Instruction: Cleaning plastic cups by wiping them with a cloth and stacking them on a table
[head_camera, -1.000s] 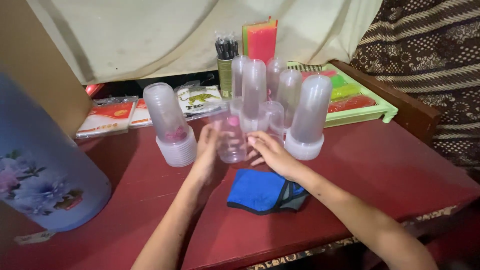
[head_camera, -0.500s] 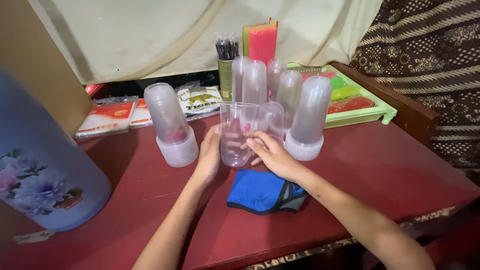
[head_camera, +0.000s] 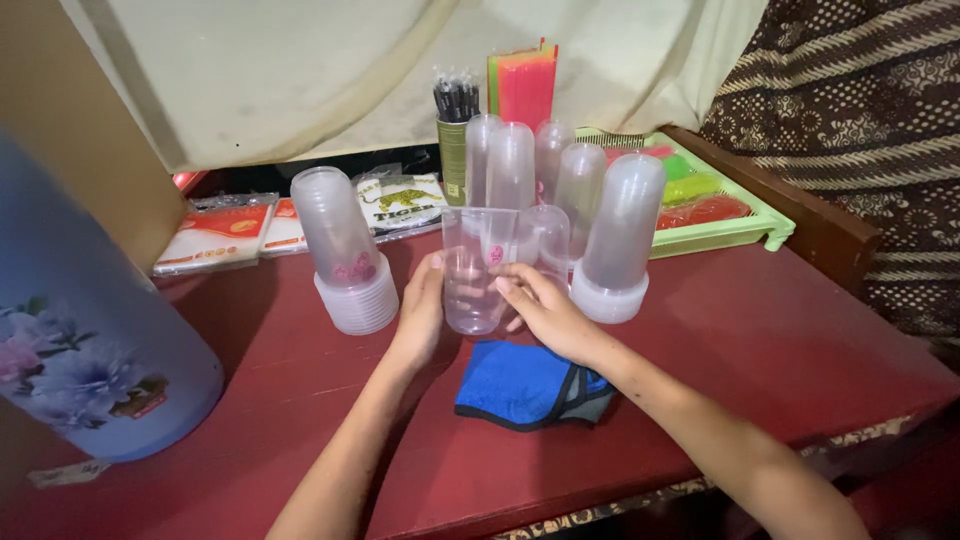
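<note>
Both of my hands hold a clear plastic cup (head_camera: 477, 267) upright, just above the red table (head_camera: 760, 330). My left hand (head_camera: 423, 310) wraps its left side and my right hand (head_camera: 542, 312) cups its right side, fingers on the wall. A blue cloth (head_camera: 530, 384) lies just in front of the cup, partly under my right wrist. Left of my hands stands an upside-down stack of clear cups (head_camera: 345, 262). Several more upside-down stacks (head_camera: 620, 235) stand behind and to the right of the held cup.
A large blue jug with flowers (head_camera: 80, 340) stands at the left. At the back are flat packets (head_camera: 215, 232), a tin of black straws (head_camera: 455, 125), red and green sheets (head_camera: 525, 85) and a green tray (head_camera: 720, 230). A patterned brown cloth (head_camera: 850, 120) hangs at the right.
The cup between my hands has risen a little and now stands upright between both palms. My hands have closed tighter around it.
</note>
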